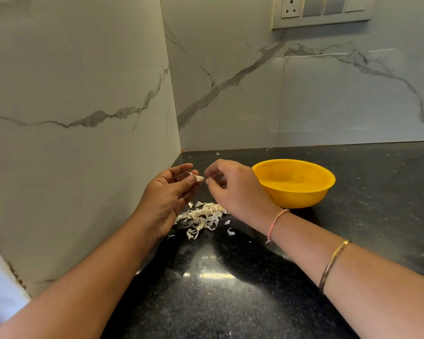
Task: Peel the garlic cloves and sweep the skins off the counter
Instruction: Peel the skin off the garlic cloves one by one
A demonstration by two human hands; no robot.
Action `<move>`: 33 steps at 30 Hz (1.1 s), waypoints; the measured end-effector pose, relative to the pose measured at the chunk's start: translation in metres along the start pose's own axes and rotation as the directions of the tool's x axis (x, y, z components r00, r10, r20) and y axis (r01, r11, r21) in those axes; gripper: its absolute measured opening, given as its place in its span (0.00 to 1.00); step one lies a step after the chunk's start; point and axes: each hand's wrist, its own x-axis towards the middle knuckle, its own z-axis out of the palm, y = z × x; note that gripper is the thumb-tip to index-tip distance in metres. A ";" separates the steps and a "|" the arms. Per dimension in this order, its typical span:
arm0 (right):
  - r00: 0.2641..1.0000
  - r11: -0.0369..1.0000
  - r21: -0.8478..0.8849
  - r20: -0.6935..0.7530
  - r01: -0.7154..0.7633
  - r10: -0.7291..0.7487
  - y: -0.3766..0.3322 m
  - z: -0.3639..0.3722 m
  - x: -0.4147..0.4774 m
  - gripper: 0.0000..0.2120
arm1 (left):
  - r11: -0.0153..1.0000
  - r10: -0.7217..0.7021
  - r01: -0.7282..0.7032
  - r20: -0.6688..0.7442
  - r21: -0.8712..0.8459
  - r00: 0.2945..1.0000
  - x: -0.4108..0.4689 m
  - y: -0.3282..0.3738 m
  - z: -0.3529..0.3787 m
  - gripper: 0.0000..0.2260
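Observation:
My left hand [168, 196] holds a small white garlic clove [198, 178] between thumb and fingers, above the black counter [230, 289]. My right hand [230, 187] is just to its right, fingers curled, with its fingertips at the clove's tip; whether they pinch a bit of skin I cannot tell. A heap of pale garlic skins [203, 217] lies on the counter directly below both hands. A yellow bowl [303, 196] stands on the counter right behind my right hand; its inside looks bare.
Marble-patterned walls meet in a corner [181, 149] just behind my hands, the left wall close by my left arm. A switch and socket panel [320, 11] is high on the back wall. A few stray skin flecks [217, 153] lie near the back wall.

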 end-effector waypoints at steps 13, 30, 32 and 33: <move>0.973 0.969 -0.119 -0.054 0.215 -0.223 -0.003 0.000 -0.001 0.04 | 0.983 -0.072 0.079 0.047 -0.167 0.996 -0.001 0.003 0.000 0.12; 0.961 0.942 -0.213 -0.044 0.259 -0.274 -0.008 0.001 -0.002 0.05 | 0.974 -0.141 0.155 0.093 -0.165 0.986 -0.002 0.004 0.000 0.13; 0.962 0.944 -0.212 -0.051 0.252 -0.268 -0.008 0.002 -0.002 0.05 | 0.974 -0.150 0.164 0.095 -0.158 0.984 -0.002 0.003 0.000 0.11; 0.963 0.946 -0.208 -0.056 0.249 -0.265 -0.008 0.002 -0.002 0.05 | 0.974 -0.154 0.168 0.096 -0.151 0.983 -0.002 0.003 0.000 0.09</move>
